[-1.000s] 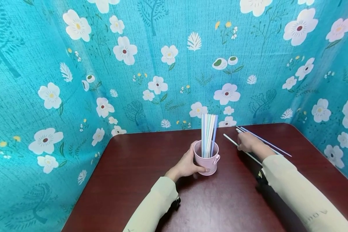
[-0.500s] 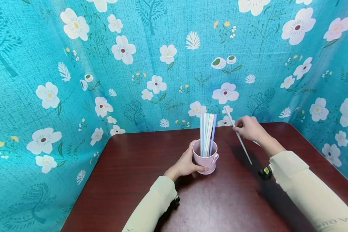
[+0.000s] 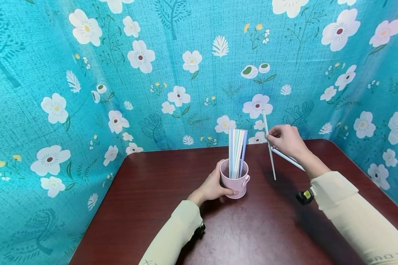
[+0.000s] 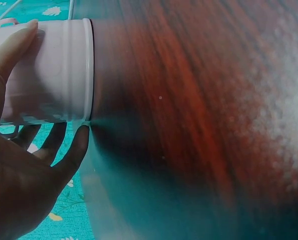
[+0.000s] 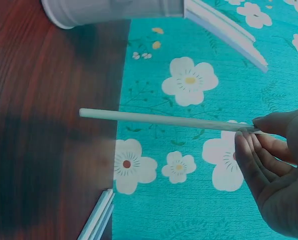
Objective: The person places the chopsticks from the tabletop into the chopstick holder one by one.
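A small pink bucket (image 3: 234,187) stands upright on the table, with several blue, white and pale green straws (image 3: 237,147) upright in it. My left hand (image 3: 209,188) grips its side, thumb across the front; in the left wrist view the thumb and fingers lie on opposite sides of the bucket (image 4: 54,70). To the right, my right hand (image 3: 286,140) pinches a pale straw (image 3: 271,158) near its middle between thumb and fingertips. This straw leans slightly from upright, its lower end over the table. The right wrist view shows the straw (image 5: 163,119) apart from the bucket.
Several loose straws (image 3: 288,159) lie on the dark red table (image 3: 152,180), partly hidden behind my right hand and wrist. A turquoise floral cloth (image 3: 199,84) hangs along the table's back edge and at both sides.
My right hand has picked the pale straw up from the table, raised it and turned it close to upright. The left hand stays on the bucket.
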Tool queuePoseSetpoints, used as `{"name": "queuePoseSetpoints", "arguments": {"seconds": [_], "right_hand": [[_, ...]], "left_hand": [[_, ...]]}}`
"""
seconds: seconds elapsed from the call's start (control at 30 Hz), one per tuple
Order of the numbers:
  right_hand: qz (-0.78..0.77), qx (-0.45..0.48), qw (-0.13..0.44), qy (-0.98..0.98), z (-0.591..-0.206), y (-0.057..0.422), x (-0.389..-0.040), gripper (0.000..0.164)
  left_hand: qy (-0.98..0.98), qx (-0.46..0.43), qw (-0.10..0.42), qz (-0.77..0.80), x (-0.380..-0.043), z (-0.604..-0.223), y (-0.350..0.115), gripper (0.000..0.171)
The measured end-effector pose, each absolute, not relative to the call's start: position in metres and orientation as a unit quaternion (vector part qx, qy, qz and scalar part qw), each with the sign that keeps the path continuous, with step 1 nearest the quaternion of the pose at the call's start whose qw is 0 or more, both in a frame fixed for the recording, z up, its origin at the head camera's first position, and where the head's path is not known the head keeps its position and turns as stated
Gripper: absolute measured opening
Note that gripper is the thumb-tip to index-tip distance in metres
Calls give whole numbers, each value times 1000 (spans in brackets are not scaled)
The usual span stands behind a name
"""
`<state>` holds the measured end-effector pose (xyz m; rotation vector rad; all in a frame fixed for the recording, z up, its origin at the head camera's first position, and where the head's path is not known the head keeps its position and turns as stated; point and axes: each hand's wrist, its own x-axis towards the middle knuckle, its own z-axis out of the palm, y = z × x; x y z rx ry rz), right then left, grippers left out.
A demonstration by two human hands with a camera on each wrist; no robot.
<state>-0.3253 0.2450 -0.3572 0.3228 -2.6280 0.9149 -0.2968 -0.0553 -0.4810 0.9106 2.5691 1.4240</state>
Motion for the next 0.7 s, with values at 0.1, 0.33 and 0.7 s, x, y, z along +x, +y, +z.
{"name": "queuePoseSetpoints", "arguments": {"seconds": [0.1,0.33,0.7], "right_hand": [[327,106,196,-918,-354,243,-324,17],[370,85,251,-890,-344,235,-317,23],[429,100,320,-839,-336,220,-307,23]], "left_hand": [[835,296,33,463,-298,-482,-56,116],[833,300,32,464,-298,-481,-56,116],[832,294,37,470,-298,-481,-56,115]]}}
